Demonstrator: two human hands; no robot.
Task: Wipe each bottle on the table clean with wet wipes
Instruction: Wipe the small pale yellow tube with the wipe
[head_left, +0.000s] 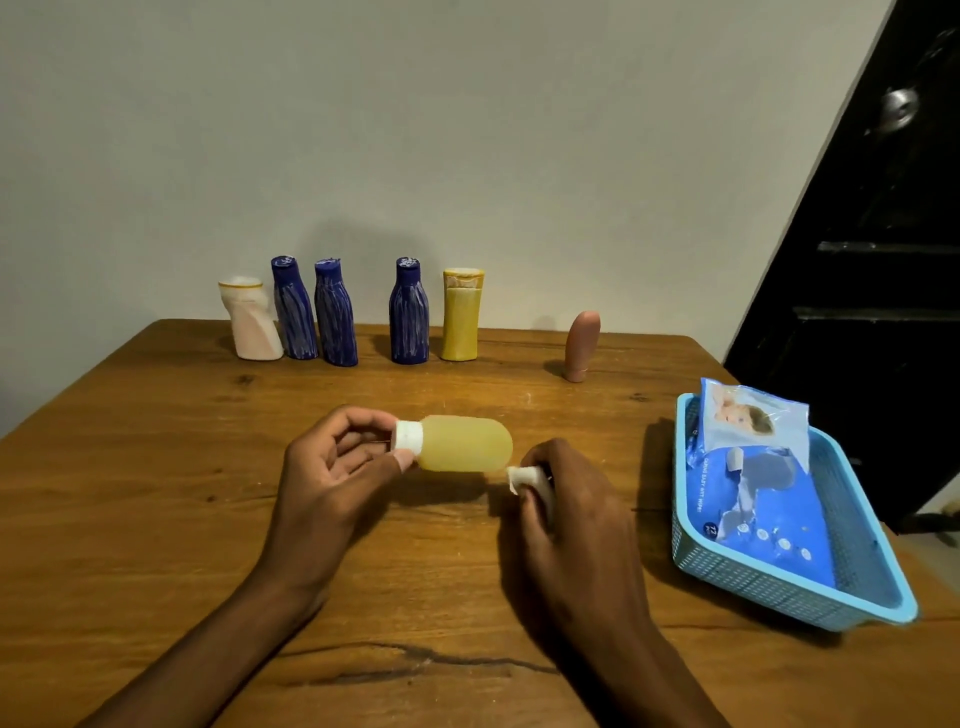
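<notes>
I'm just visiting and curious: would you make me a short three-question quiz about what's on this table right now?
1. True or false: the pale yellow bottle stands upright on the table.
2. How many dark blue bottles stand in the back row?
3. The wipes pack lies: A) beside the pink bottle, B) in the blue basket, C) under the left hand.

Key
1. False: the left hand holds it sideways by its white cap, off the table; the right hand pinches a folded wet wipe at its base.
2. Three.
3. B.
</notes>
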